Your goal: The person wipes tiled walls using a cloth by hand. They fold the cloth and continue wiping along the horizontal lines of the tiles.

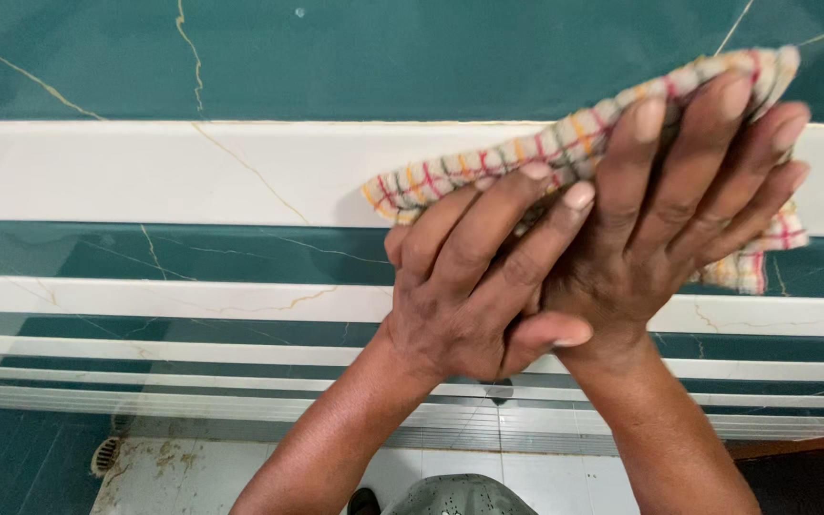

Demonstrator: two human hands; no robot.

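The soft woven cloth (584, 143) is cream, crossed by a check of red, yellow, orange and green lines. The glossy stone steps (145, 172) alternate deep teal and white bands, both run through with thin gold veins. The near floor tile (202, 467) is white with brown stains.

— What have we got under our palms?
— A checked cloth (565, 153), cream with red, yellow and green lines, bunched flat against the white band (145, 172) of the teal tiled wall (383, 57).
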